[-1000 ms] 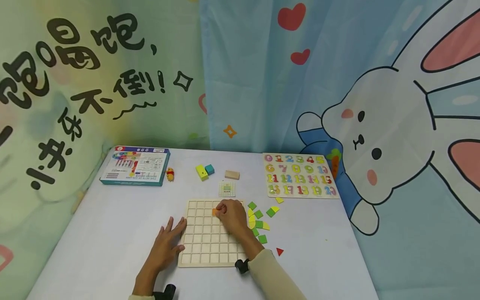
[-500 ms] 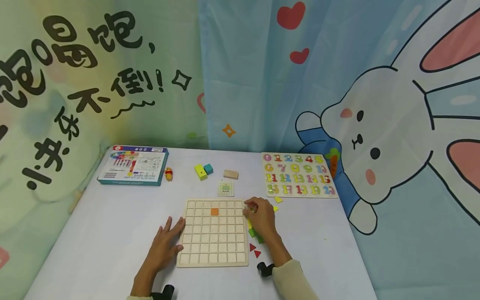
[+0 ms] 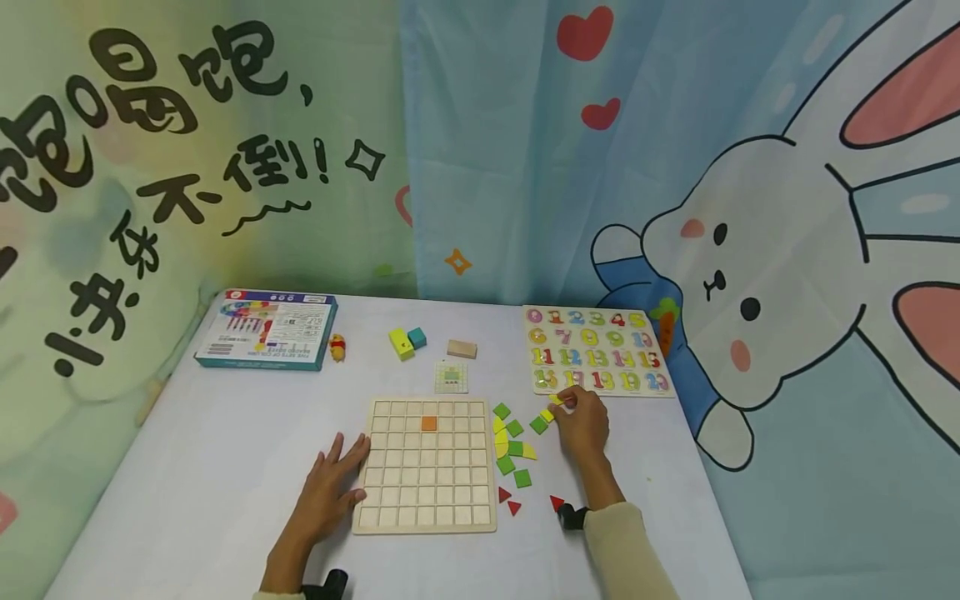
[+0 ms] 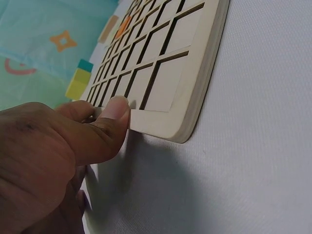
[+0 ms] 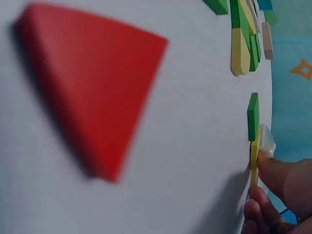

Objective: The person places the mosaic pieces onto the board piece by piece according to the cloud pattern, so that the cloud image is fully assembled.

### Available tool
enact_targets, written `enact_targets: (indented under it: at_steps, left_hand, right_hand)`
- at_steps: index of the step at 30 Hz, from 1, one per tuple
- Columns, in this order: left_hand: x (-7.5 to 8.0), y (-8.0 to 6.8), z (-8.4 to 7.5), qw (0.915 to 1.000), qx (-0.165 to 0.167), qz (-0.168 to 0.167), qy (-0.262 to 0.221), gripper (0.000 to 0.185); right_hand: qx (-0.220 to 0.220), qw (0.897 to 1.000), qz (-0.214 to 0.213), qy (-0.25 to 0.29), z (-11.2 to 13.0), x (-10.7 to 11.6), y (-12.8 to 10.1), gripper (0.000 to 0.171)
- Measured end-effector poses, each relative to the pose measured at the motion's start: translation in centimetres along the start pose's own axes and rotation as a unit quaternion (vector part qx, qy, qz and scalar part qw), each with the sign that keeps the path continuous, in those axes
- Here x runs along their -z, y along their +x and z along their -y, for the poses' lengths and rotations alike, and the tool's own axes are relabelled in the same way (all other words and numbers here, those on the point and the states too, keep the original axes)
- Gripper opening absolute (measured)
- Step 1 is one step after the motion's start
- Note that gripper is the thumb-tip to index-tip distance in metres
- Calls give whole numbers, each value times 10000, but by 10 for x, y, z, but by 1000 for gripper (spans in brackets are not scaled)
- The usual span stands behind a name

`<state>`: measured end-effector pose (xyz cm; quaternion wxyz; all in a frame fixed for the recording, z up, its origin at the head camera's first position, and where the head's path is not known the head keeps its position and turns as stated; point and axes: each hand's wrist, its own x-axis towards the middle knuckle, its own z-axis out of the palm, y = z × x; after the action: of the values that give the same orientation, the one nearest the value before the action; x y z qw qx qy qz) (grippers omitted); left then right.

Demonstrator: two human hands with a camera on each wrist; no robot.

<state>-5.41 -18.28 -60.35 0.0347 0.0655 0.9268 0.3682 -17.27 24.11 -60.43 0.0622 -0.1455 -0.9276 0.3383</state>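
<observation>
A wooden grid board (image 3: 420, 492) lies on the table with one orange tile (image 3: 429, 423) set in its second row. My left hand (image 3: 341, 467) rests flat on the table, fingers spread, and its thumb (image 4: 114, 114) presses the board's left edge (image 4: 195, 73). My right hand (image 3: 567, 402) is right of the board, below the number puzzle, and pinches a small yellow tile (image 5: 254, 161) next to a green tile (image 5: 253, 116). Several green and yellow tiles (image 3: 514, 428) lie loose beside the board. Red triangles (image 3: 557, 502) lie near my right wrist, one large in the right wrist view (image 5: 97, 92).
A number puzzle (image 3: 596, 350) lies at the back right and a blue box (image 3: 266, 330) at the back left. Between them are a small figure (image 3: 339, 347), yellow and teal blocks (image 3: 407, 342), a wooden block (image 3: 462, 348) and a small card (image 3: 452, 377). Printed curtains hang behind.
My right hand left the orange tile in the board, moved right over the loose tiles, and now pinches a yellow tile below the number puzzle. The left hand has stayed put.
</observation>
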Motion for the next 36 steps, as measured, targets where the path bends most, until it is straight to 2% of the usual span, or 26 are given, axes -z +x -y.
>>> enact_targets:
  at_steps: [5,12,19,23,29,33,36]
  left_hand:
    - [0,0,0,10000,-9,15,46,87]
    - [1,1,-1,9999,63,73,33,85]
    - [2,-1,-2,10000,71,60,13,85]
    - [1,0,-1,10000,51,43,3,85]
    - [0,0,1,10000,-16,-29,-29,86]
    - [-1,0,0,9999,-88,-133,-46,85]
    - [0,0,-1,9998,-107,-178,-50,85]
  right_hand:
    - [-38,9999,137,8,1,2,5,18]
    - [-303,9994,162,-71,3,4,11,21]
    - [-776,9948,639,-166,8,15,18,22]
    - [-890,9930,716,-309,10,15,22,25]
    - [-733,9955,505,-322,10,12,19,24]
    - [-405,9986,282,-186,14,12,10,18]
    - [-107,9995,288,-22,21,8,0,11]
